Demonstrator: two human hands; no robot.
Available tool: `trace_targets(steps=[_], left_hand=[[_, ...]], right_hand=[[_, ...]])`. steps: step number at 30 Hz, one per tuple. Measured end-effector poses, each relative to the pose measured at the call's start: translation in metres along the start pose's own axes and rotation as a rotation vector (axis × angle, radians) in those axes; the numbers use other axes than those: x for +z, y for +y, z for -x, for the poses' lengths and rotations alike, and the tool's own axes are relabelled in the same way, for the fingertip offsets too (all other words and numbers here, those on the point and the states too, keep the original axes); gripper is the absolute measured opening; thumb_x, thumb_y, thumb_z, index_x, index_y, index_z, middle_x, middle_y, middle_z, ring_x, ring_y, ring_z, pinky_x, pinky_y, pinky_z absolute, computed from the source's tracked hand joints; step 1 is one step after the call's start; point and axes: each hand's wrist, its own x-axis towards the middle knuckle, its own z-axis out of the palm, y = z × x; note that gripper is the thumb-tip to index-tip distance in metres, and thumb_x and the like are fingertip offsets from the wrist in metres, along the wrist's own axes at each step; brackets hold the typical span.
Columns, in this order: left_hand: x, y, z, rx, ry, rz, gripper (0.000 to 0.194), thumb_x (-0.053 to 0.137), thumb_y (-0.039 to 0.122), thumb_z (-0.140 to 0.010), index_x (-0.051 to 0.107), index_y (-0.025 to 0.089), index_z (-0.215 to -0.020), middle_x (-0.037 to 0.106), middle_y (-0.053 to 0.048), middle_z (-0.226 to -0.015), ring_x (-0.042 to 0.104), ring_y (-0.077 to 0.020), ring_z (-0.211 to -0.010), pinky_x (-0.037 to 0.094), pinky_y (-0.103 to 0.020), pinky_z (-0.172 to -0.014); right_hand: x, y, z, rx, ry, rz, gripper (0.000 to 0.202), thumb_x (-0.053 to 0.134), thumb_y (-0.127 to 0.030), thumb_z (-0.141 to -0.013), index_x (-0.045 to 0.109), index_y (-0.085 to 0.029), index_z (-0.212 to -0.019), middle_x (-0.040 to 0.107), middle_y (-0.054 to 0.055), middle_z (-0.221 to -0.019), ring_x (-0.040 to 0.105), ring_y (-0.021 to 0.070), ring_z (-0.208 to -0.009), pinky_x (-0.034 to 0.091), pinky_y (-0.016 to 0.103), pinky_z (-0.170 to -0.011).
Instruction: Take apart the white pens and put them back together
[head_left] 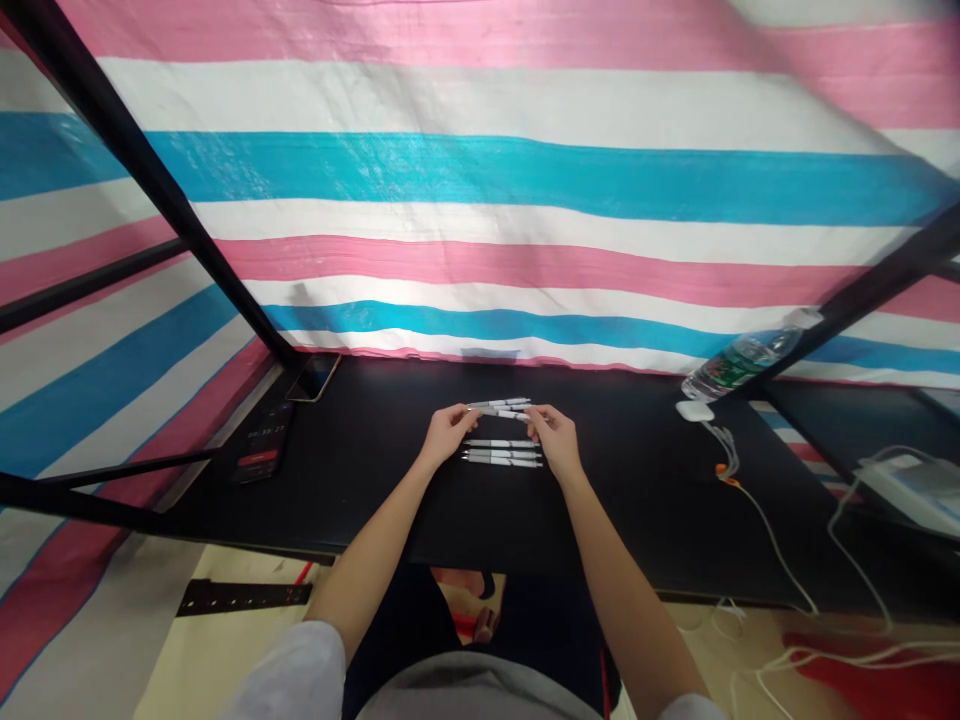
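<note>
A slim white-and-grey pen point(504, 412) is pinched at its two ends, by my left hand point(448, 434) on one side and my right hand point(556, 440) on the other. Just beyond it lie similar pens point(504, 402), partly overlapped by the held one. Closer to me, a second group of pens point(501, 458) rests side by side on the black table point(360, 470), all pointing left to right. Fingertips cover the ends of the held pen. Whether it touches the table I cannot tell.
At the left are a phone with a lit timer point(259, 445) and another phone point(315, 377). A water bottle point(739, 365) leans at the right, near a white charger point(695, 411) with cables. Black frame bars point(187, 230) and striped sheeting point(525, 180) enclose the table.
</note>
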Motion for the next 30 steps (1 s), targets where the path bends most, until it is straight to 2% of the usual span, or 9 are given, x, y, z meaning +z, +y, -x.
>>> trace_targets(steps=[3,7,10,14,16,18,21,24,30], left_hand=[[0.0001,0.0,-0.0004,0.019,0.001,0.039,0.037,0.066,0.052,-0.077,0.07,0.015,-0.08,0.065,-0.003,-0.069,0.055,-0.0123,-0.061,0.042,-0.025,-0.058],[-0.0009,0.0007,-0.0002,0.003,0.078,-0.049,0.045,0.057,0.055,-0.083,0.067,0.015,-0.064,0.062,-0.003,-0.06,0.052,-0.0116,-0.055,0.04,-0.025,-0.056],[-0.0018,-0.0002,0.0,0.02,0.103,-0.113,0.045,0.056,0.053,-0.084,0.067,0.015,-0.063,0.06,-0.003,-0.057,0.052,-0.0117,-0.053,0.04,-0.025,-0.057],[-0.0008,-0.0029,-0.0008,0.062,0.043,-0.058,0.033,0.062,0.047,-0.081,0.07,0.015,-0.079,0.063,-0.002,-0.065,0.055,-0.0121,-0.059,0.042,-0.024,-0.058],[0.0002,-0.0038,-0.0014,0.061,0.03,0.001,0.034,0.065,0.046,-0.079,0.07,0.015,-0.093,0.064,-0.002,-0.069,0.056,-0.0121,-0.06,0.042,-0.023,-0.056],[0.0006,-0.0041,-0.0017,0.038,0.055,0.016,0.037,0.064,0.046,-0.079,0.069,0.014,-0.098,0.064,-0.003,-0.07,0.056,-0.012,-0.06,0.042,-0.023,-0.054],[-0.0012,-0.0045,-0.0017,0.032,0.112,-0.083,0.036,0.059,0.049,-0.082,0.07,0.015,-0.085,0.064,-0.003,-0.067,0.057,-0.0124,-0.059,0.043,-0.024,-0.057],[-0.0033,-0.0054,-0.0016,0.065,0.101,-0.176,0.037,0.057,0.049,-0.083,0.069,0.015,-0.073,0.062,-0.002,-0.063,0.056,-0.0133,-0.06,0.043,-0.024,-0.06],[-0.0006,-0.0057,-0.0007,0.12,0.026,-0.092,0.029,0.062,0.039,-0.082,0.068,0.015,-0.097,0.064,-0.002,-0.075,0.057,-0.0124,-0.066,0.045,-0.023,-0.063]], right_hand=[[-0.0001,0.0,0.0002,-0.008,0.001,-0.015,0.031,0.068,-0.049,-0.073,0.067,-0.017,-0.077,0.054,-0.004,-0.049,0.045,0.0087,-0.042,0.041,0.024,-0.046],[-0.0005,0.0005,0.0005,-0.016,-0.006,-0.021,0.029,0.067,-0.046,-0.075,0.067,-0.018,-0.077,0.053,-0.004,-0.049,0.044,0.0087,-0.043,0.041,0.024,-0.047],[-0.0007,0.0005,0.0002,-0.017,-0.019,-0.009,0.03,0.067,-0.047,-0.075,0.067,-0.017,-0.078,0.053,-0.003,-0.048,0.047,0.0101,-0.044,0.039,0.024,-0.046],[-0.001,-0.0003,-0.0001,-0.006,-0.007,-0.015,0.031,0.068,-0.048,-0.074,0.067,-0.017,-0.077,0.053,-0.004,-0.049,0.044,0.009,-0.042,0.039,0.024,-0.046],[-0.001,-0.0008,0.0001,-0.009,-0.004,-0.028,0.03,0.068,-0.047,-0.073,0.067,-0.018,-0.076,0.053,-0.004,-0.049,0.043,0.008,-0.041,0.041,0.024,-0.048],[-0.001,-0.0011,0.0004,-0.015,-0.007,-0.036,0.029,0.069,-0.048,-0.073,0.067,-0.018,-0.076,0.054,-0.004,-0.049,0.042,0.0078,-0.041,0.043,0.025,-0.049],[-0.0011,-0.0006,0.0004,-0.019,-0.012,-0.038,0.03,0.068,-0.049,-0.073,0.067,-0.019,-0.077,0.055,-0.003,-0.05,0.043,0.0082,-0.041,0.041,0.025,-0.048],[-0.0012,-0.0001,0.0001,-0.014,-0.013,-0.023,0.031,0.068,-0.05,-0.073,0.067,-0.019,-0.077,0.056,-0.003,-0.051,0.044,0.0089,-0.042,0.038,0.024,-0.045],[0.0003,-0.0043,0.0016,0.015,0.014,-0.021,0.031,0.069,-0.048,-0.072,0.067,-0.018,-0.076,0.054,-0.003,-0.049,0.044,0.0089,-0.042,0.037,0.024,-0.045]])
